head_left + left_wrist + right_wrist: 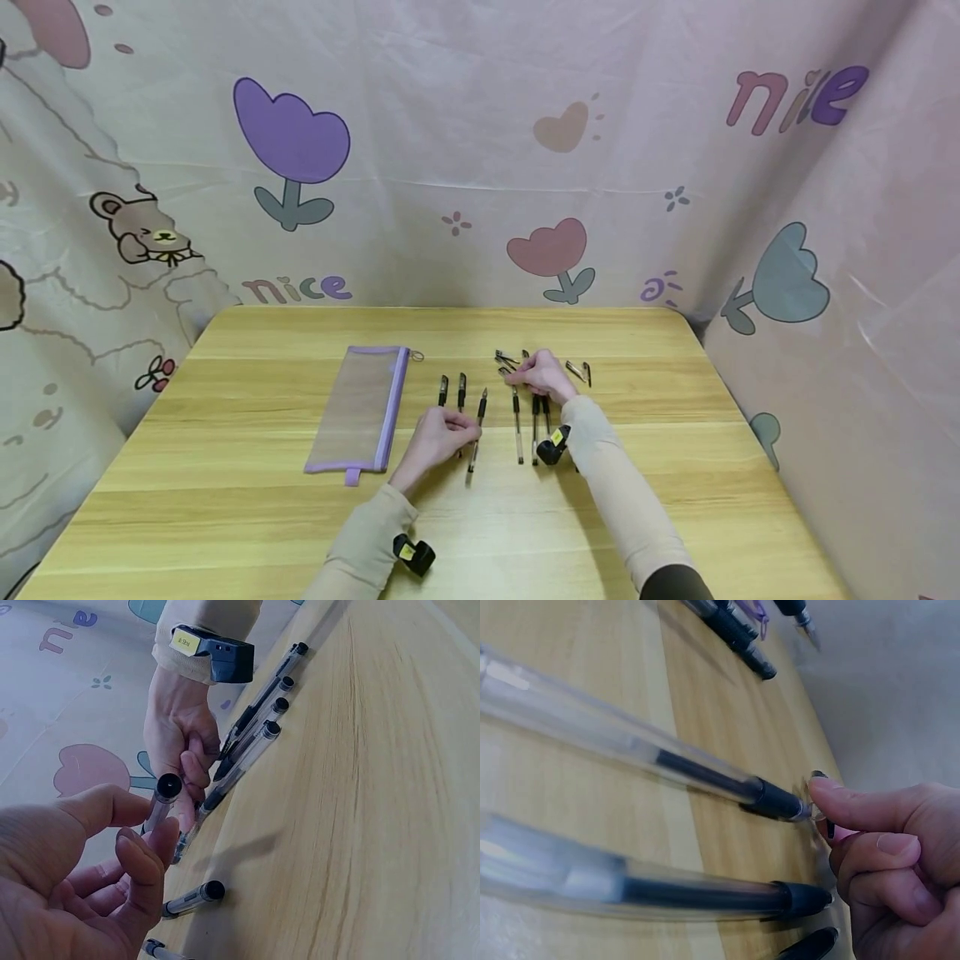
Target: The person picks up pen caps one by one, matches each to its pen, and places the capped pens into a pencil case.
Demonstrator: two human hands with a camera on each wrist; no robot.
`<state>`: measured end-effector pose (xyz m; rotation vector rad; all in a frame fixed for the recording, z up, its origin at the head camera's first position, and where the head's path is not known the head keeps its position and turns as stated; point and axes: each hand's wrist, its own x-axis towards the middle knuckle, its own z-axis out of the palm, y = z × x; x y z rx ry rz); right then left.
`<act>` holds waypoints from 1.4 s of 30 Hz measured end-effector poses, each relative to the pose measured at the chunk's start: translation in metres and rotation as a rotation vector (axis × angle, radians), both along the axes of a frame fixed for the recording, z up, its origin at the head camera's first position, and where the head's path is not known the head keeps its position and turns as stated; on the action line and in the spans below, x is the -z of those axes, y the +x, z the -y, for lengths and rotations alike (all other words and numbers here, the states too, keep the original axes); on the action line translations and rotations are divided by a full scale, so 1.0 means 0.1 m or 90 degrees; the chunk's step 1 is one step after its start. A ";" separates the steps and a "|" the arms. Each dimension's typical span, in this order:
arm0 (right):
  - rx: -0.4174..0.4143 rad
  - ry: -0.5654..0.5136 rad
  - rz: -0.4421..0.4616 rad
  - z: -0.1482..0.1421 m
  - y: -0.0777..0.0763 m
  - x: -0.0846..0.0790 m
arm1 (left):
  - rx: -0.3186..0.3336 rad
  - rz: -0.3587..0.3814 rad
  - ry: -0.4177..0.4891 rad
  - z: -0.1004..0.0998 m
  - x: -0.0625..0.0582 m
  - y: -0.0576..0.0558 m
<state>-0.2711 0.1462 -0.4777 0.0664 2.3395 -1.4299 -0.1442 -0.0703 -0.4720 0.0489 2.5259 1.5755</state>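
My left hand pinches an uncapped black gel pen between thumb and fingers, its nib end pointing to the far side. In the left wrist view the rear end of that pen faces the camera. Further right, my right hand pinches a small clear-and-black pen cap between thumb and index finger. Several uncapped pens, among them a clear-barrelled pen, lie below the right hand. Two capped pens lie side by side just beyond the left hand, partly hidden by it.
A mesh zip pouch with purple trim lies flat on the left of the wooden table. Loose pen caps are on the far side, around the right hand. A printed cloth hangs behind the table.
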 end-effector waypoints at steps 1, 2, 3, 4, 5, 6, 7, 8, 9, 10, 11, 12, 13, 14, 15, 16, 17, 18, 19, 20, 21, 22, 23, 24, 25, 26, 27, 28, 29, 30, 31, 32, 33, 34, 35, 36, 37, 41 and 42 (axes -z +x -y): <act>0.003 -0.009 0.000 -0.01 0.01 0.00 | 0.000 -0.002 0.001 0.00 0.00 0.00; 0.006 -0.020 0.000 -0.01 0.02 -0.01 | -0.002 -0.001 0.003 -0.01 0.00 0.00; 0.010 -0.035 -0.002 -0.02 0.03 -0.01 | -0.002 -0.003 0.005 -0.01 0.01 0.00; 0.015 -0.054 -0.006 -0.02 0.04 -0.02 | -0.002 -0.003 0.007 -0.01 0.01 0.00; 0.019 -0.073 -0.011 -0.03 0.05 -0.02 | -0.002 -0.004 0.009 -0.01 0.01 0.00; 0.023 -0.096 -0.016 -0.04 0.06 -0.03 | -0.001 -0.005 0.013 -0.02 0.01 0.00; 0.028 -0.118 -0.017 -0.04 0.07 -0.03 | -0.001 -0.007 0.016 -0.02 0.02 0.00; 0.032 -0.140 -0.019 -0.05 0.08 -0.03 | -0.002 -0.006 0.021 -0.02 0.02 -0.01; 0.037 -0.164 -0.019 -0.06 0.09 -0.03 | -0.003 -0.005 0.026 -0.02 0.02 -0.01; 0.041 -0.185 -0.017 -0.06 0.10 -0.04 | -0.005 -0.002 0.032 -0.03 0.02 -0.01; 0.046 -0.203 -0.012 -0.07 0.11 -0.04 | -0.006 0.000 0.037 -0.03 0.02 -0.01; 0.053 -0.220 -0.006 -0.07 0.13 -0.05 | -0.009 0.003 0.041 -0.03 0.02 -0.01; 0.059 -0.233 -0.001 -0.07 0.14 -0.06 | -0.010 0.005 0.043 -0.04 0.02 -0.01; 0.065 -0.247 0.004 -0.07 0.15 -0.07 | -0.012 0.009 0.045 -0.04 0.02 -0.01; 0.071 -0.260 0.008 -0.08 0.16 -0.07 | -0.015 0.011 0.047 -0.04 0.02 -0.01; 0.075 -0.271 0.012 -0.08 0.18 -0.08 | -0.016 0.012 0.050 -0.04 0.03 -0.02; 0.078 -0.284 0.013 -0.08 0.19 -0.08 | -0.017 0.012 0.052 -0.05 0.03 -0.02; 0.080 -0.298 0.012 -0.07 0.20 -0.09 | -0.017 0.011 0.054 -0.05 0.03 -0.02; 0.082 -0.311 0.011 -0.07 0.21 -0.09 | -0.017 0.009 0.058 -0.05 0.04 -0.03; 0.080 -0.326 0.011 -0.07 0.22 -0.10 | -0.018 0.009 0.061 -0.05 0.03 -0.03; 0.080 -0.342 0.011 -0.07 0.23 -0.10 | -0.018 0.008 0.066 -0.06 0.03 -0.03; 0.082 -0.362 0.012 -0.07 0.24 -0.10 | -0.018 0.008 0.070 -0.06 0.04 -0.03; 0.084 -0.381 0.015 -0.06 0.25 -0.11 | -0.018 0.006 0.072 -0.07 0.04 -0.03; 0.087 -0.396 0.022 -0.05 0.26 -0.11 | -0.017 0.004 0.071 -0.07 0.04 -0.04; 0.089 -0.409 0.030 -0.05 0.26 -0.12 | -0.017 0.003 0.073 -0.07 0.04 -0.04; 0.091 -0.423 0.040 -0.04 0.27 -0.12 | -0.017 0.004 0.072 -0.07 0.04 -0.04; 0.093 -0.433 0.049 -0.03 0.27 -0.12 | -0.015 0.003 0.072 -0.08 0.04 -0.04; 0.094 -0.441 0.058 -0.02 0.27 -0.12 | -0.015 0.003 0.071 -0.07 0.04 -0.04; 0.093 -0.444 0.067 -0.01 0.28 -0.12 | -0.013 0.001 0.069 -0.07 0.04 -0.03; 0.091 -0.448 0.074 0.00 0.28 -0.12 | -0.012 0.003 0.068 -0.07 0.03 -0.03; 0.090 -0.453 0.079 0.00 0.29 -0.12 | -0.011 0.006 0.070 -0.06 0.03 -0.03; 0.086 -0.459 0.084 0.01 0.29 -0.12 | -0.009 0.008 0.071 -0.06 0.03 -0.03; 0.083 -0.464 0.088 0.01 0.30 -0.11 | -0.008 0.012 0.075 -0.06 0.03 -0.03; 0.081 -0.471 0.093 0.02 0.30 -0.11 | -0.006 0.016 0.081 -0.06 0.03 -0.02; 0.079 -0.478 0.098 0.02 0.31 -0.11 | -0.001 0.017 0.085 -0.05 0.04 -0.02; 0.077 -0.488 0.102 0.03 0.31 -0.10 | 0.001 0.022 0.093 -0.05 0.04 -0.02; 0.079 -0.498 0.110 0.04 0.32 -0.10 | 0.004 0.025 0.099 -0.05 0.04 -0.02; 0.088 -0.538 0.132 0.09 0.34 -0.08 | 0.019 0.031 0.122 -0.05 0.06 -0.02; 0.089 -0.547 0.135 0.10 0.34 -0.08 | 0.020 0.033 0.126 -0.05 0.06 -0.02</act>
